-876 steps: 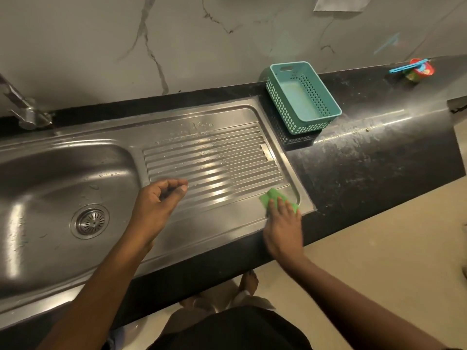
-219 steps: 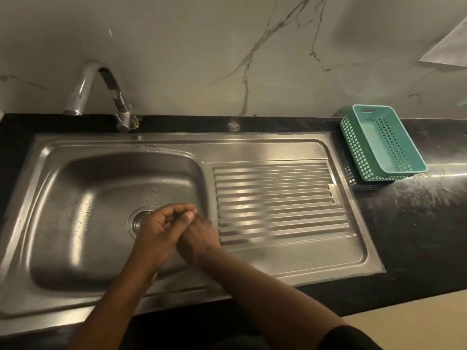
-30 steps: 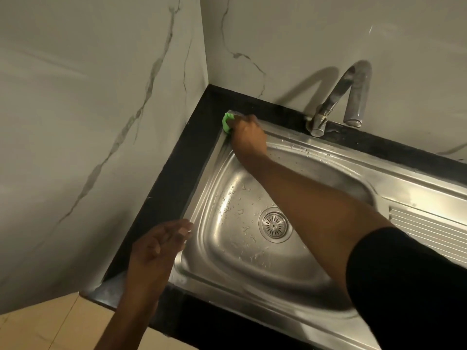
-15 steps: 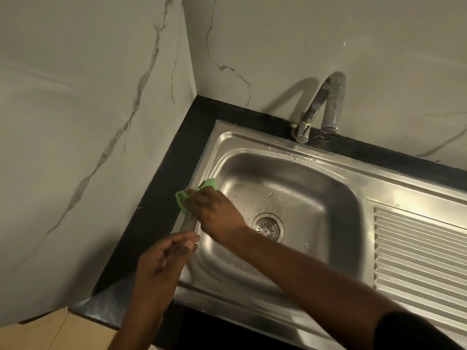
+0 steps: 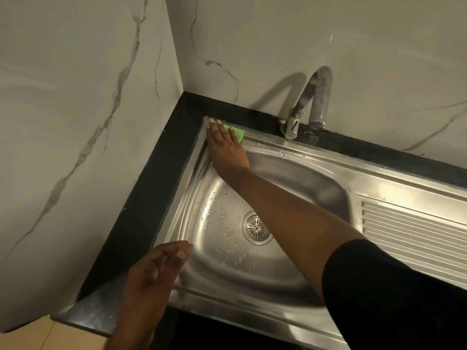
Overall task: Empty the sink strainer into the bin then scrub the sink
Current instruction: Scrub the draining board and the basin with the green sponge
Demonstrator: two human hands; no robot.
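Observation:
The steel sink fills the middle of the view, wet with drops. Its round strainer sits in the drain, partly behind my right forearm. My right hand lies flat with straight fingers at the sink's far left corner, pressing a green scrub pad onto the rim. My left hand hovers over the sink's near left rim, fingers loosely curved, holding nothing.
A curved steel tap stands on the black counter behind the basin. Marbled walls close in at the left and back. The ribbed drainboard runs off to the right. Tan floor shows at the bottom left.
My right hand has slid the green pad from the sink's left rim back up to the far left corner. My left hand has stayed by the near left rim.

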